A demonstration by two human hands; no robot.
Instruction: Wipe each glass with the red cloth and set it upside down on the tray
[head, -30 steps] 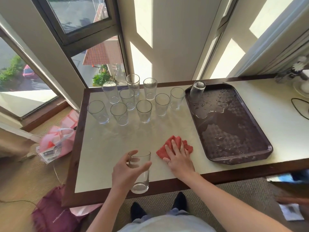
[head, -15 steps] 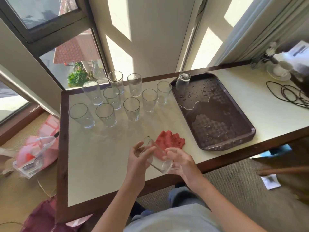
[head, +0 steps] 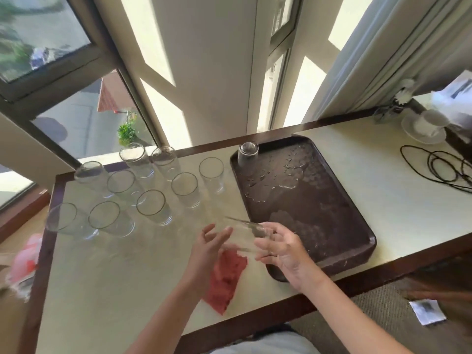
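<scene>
While the red cloth [head: 227, 279] lies flat on the table [head: 115, 290], touched by neither hand, the head view shows the held glass [head: 242, 236] tipped onto its side in the air just above it, between the two hands and beside the near left corner of the tray [head: 332, 261]. The step in hand looks like the wipe of this second glass, barely begun or not begun: one inverted glass [head: 248, 154] stands at the tray's far left corner, and nine upright glasses [head: 150, 201] wait in a cluster on the table to the left.

The next move, I judge, calls for one hand to take the whole weight of the glass so the other can drop to the cloth and bring it up to the rim and wall. After that the glass must be turned mouth down and set near the inverted one, on a tray floor that is beaded with water.

The right hand [head: 283, 254] grips the base end, thumb over the top and fingers curled beneath. The left hand [head: 212, 246] is loosely spread, its fingers fairly straight and laid against the mouth end rather than wrapped round it, though motion blur softens the contact.
</scene>
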